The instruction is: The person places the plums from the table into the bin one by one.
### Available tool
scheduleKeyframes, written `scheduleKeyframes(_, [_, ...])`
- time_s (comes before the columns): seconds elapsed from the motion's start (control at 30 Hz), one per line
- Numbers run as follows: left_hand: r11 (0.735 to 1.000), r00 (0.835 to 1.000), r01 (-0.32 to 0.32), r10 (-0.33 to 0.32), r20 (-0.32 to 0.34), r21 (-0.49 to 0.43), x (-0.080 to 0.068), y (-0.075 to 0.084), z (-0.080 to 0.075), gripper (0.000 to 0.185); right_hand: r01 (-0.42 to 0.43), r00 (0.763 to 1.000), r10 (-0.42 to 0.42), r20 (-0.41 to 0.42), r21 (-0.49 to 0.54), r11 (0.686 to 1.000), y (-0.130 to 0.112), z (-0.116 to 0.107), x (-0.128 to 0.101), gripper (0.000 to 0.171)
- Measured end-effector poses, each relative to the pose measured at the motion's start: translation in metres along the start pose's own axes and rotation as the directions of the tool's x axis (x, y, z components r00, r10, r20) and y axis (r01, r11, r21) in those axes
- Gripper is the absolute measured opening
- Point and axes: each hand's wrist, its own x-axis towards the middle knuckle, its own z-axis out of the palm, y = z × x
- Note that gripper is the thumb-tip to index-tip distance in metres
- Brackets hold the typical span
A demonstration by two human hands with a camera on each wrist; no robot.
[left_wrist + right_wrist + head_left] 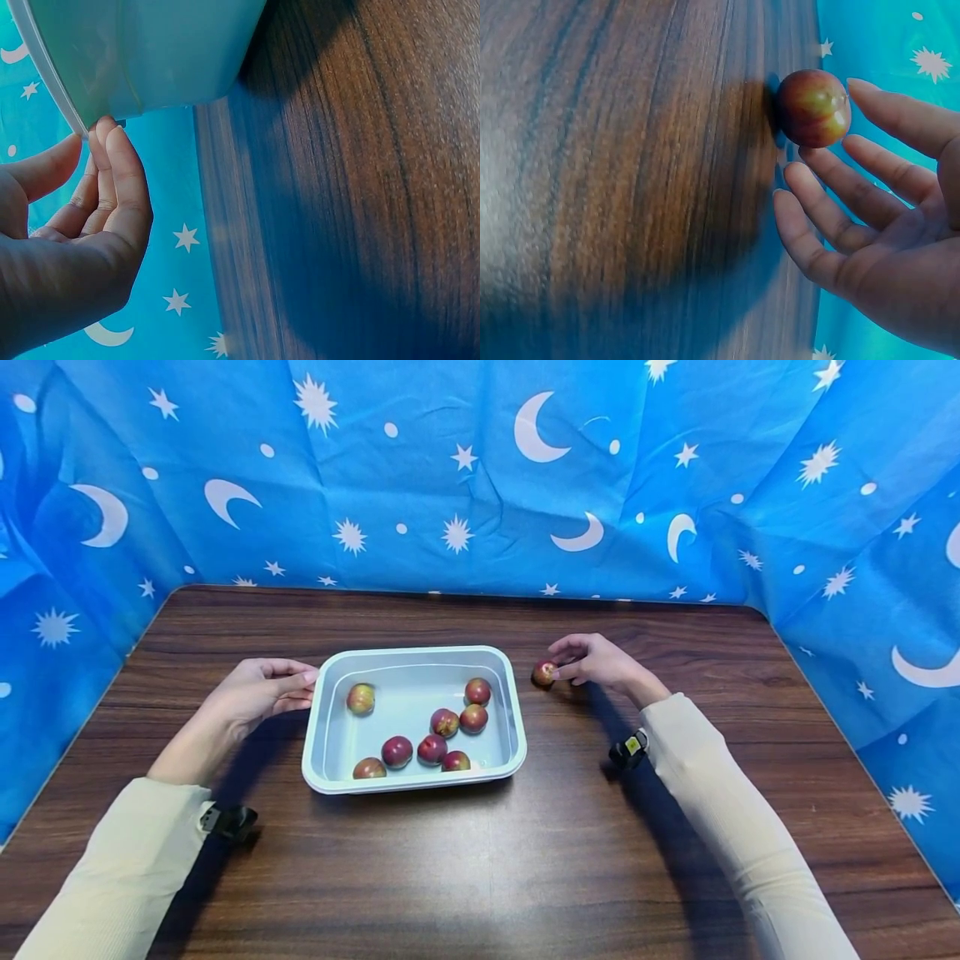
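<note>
Plum (543, 673) sits on the bench (480, 860), just right of the tray's far right corner, red with a yellow-green patch. Your right hand (596, 662) is at it: in the right wrist view the plum (813, 108) lies right by the fingertips (862, 86), fingers spread and only loosely bent, not closed round it. Contact looks likely at the tips from the head view, but you can't tell for sure. That grip is apart.

Your left hand (258, 689) is at the tray's left side, fingertips (112, 139) up against the rim of the tray (45, 67) in the left wrist view, thumb apart from them, fingers fairly straight. Grip apart there too, touching, not clamping.

Pale blue-grey tray (318, 727) stands mid-bench between your hands. Eight more plums lie in it: one (361, 697) alone near the far left, one (477, 691) near the far right, the others bunched toward the near side. Cream sleeves on both arms, a dark band at each wrist. Blue cloth (480, 477) with white moons and stars hangs round the bench.
</note>
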Motion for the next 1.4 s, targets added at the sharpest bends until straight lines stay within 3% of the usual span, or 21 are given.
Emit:
scheduleKeyframes(0.53, [0.998, 1.0, 0.007, -0.007, 0.006, -0.063, -0.002, 0.002, 0.001, 0.02, 0.024, 0.999, -0.026, -0.048, -0.051, 0.998, 0.002, 0.008, 0.004, 0.039])
scheduleKeyframes(1.17, [0.993, 1.0, 0.0, 0.002, 0.018, -0.115, -0.002, 0.002, 0.0, 0.008, -0.004, 0.998, 0.001, -0.059, -0.048, 0.999, 0.004, 0.009, 0.006, 0.036])
scheduleKeyframes(1.27, [0.994, 1.0, -0.009, 0.011, 0.02, -0.11, -0.001, 0.0, -0.002, 0.008, -0.001, 0.998, -0.002, -0.059, -0.046, 0.999, 0.004, 0.009, 0.006, 0.036])
scheduleKeyframes(1.3, [0.987, 0.998, -0.027, 0.035, 0.049, -0.16, 0.008, -0.012, -0.008, 0.009, 0.001, 0.998, -0.004, -0.058, -0.045, 0.999, 0.004, 0.009, 0.006, 0.036])
scheduleKeyframes(1.4, [0.988, 0.998, -0.036, 0.044, 0.049, -0.15, 0.01, -0.014, -0.008, 0.015, 0.005, 0.998, -0.008, -0.056, -0.04, 0.999, 0.002, 0.008, 0.005, 0.036])
